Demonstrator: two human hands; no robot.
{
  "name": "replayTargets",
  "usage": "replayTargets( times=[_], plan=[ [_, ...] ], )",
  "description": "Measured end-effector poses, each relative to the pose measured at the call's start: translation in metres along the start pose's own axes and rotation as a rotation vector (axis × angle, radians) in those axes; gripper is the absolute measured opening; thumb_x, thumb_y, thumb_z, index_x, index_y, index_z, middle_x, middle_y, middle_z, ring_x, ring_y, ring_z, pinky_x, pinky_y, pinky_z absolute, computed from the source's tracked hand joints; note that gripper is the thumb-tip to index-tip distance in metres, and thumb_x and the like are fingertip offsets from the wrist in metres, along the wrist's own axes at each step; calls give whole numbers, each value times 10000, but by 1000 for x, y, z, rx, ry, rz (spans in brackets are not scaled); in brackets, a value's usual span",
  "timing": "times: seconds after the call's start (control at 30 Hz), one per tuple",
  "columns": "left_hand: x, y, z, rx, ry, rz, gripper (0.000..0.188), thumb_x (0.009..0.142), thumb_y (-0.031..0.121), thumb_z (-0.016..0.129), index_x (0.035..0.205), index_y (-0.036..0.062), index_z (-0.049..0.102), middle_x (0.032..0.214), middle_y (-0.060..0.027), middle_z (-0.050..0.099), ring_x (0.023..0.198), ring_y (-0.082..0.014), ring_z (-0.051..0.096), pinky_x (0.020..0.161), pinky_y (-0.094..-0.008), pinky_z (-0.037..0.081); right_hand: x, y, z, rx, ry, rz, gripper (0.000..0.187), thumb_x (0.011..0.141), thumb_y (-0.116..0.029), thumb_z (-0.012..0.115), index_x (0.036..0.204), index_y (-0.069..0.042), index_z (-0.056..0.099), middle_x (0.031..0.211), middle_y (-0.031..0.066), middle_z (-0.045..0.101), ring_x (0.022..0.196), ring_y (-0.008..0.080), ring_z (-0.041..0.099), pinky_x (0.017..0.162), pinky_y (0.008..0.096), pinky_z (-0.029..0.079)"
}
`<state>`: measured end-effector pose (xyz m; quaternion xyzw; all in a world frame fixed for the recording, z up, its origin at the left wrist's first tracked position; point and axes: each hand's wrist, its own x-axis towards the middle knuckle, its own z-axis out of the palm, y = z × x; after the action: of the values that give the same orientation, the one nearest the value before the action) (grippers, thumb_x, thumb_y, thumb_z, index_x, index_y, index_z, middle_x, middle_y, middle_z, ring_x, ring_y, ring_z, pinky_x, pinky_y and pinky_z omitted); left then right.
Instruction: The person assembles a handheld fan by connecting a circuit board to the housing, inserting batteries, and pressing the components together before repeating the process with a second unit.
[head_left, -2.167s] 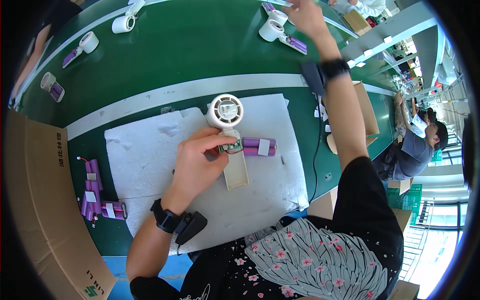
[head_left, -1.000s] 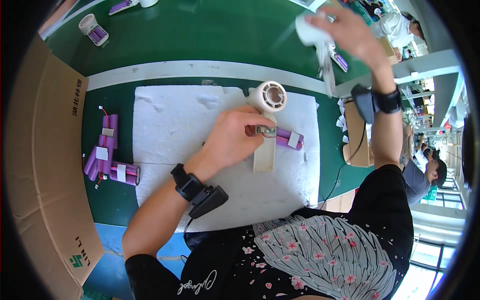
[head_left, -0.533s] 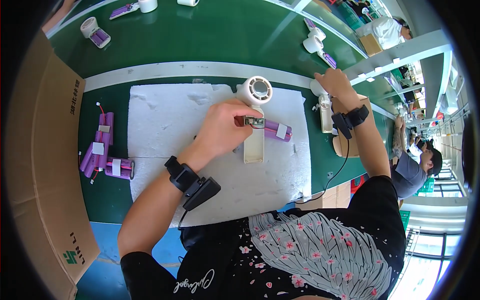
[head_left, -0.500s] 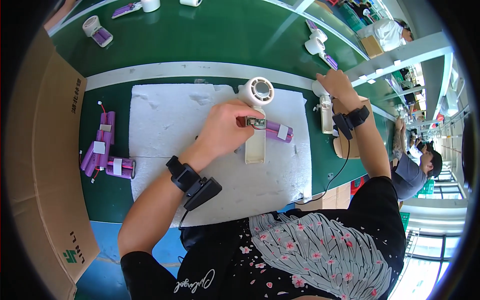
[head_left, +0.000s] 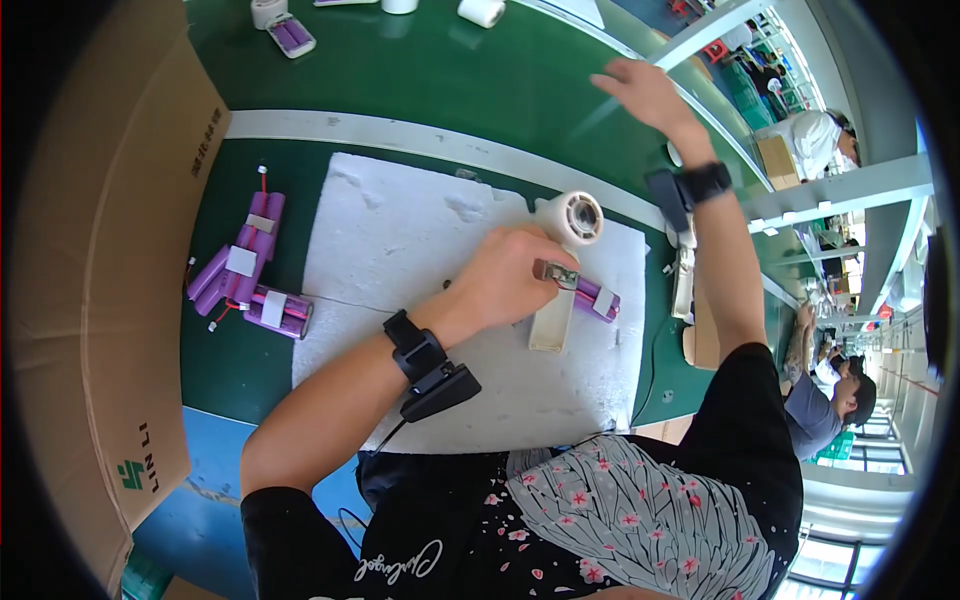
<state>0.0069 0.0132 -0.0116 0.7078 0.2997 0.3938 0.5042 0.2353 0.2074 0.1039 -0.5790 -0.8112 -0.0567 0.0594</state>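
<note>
My left hand [head_left: 510,275] is closed on a small circuit board [head_left: 561,274], pinched between thumb and fingers. Under it lies a white handheld fan housing [head_left: 550,328] with a round head [head_left: 578,217], resting on a white foam sheet [head_left: 420,240]. A purple battery pack [head_left: 600,300] with a white pad sticks out to the right of the handle; red wire shows near the board. My right hand [head_left: 648,97] reaches over the green surface beyond the rail, fingers apart and holding nothing I can see. Another white fan housing [head_left: 683,284] lies by my right forearm, partly hidden.
Several purple battery packs [head_left: 250,260] are piled left of the foam. A large cardboard box [head_left: 110,300] stands at the left edge. Beyond the pale rail [head_left: 400,133] are fans, one with purple cells [head_left: 291,36]. A smaller carton [head_left: 704,335] sits at right; people work farther off.
My right hand has left the fan housing at the right and stretched farther out over the green surface. The view has shifted. My left hand keeps hold of the circuit board.
</note>
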Motion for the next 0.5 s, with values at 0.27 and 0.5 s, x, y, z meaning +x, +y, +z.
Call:
replayTargets(
  times=[0.27,0.5],
  plan=[
    [2,-9,7,11,29,112,286,664,-16,633,915,67,740,833,-127,640,692,-251,620,632,-339,512,137,-31,77,47,-100,-171,816,773,-319,724,1459,-108,337,1460,219,373,1285,368,452,1055,392,393],
    [-1,-8,6,33,30,112,284,670,-5,631,920,70,742,836,-124,637,728,-268,619,674,-353,512,193,-27,94,-17,-135,-302,880,676,-141,774,1444,-127,343,1442,222,374,1278,375,448,1046,403,394]
  ],
)
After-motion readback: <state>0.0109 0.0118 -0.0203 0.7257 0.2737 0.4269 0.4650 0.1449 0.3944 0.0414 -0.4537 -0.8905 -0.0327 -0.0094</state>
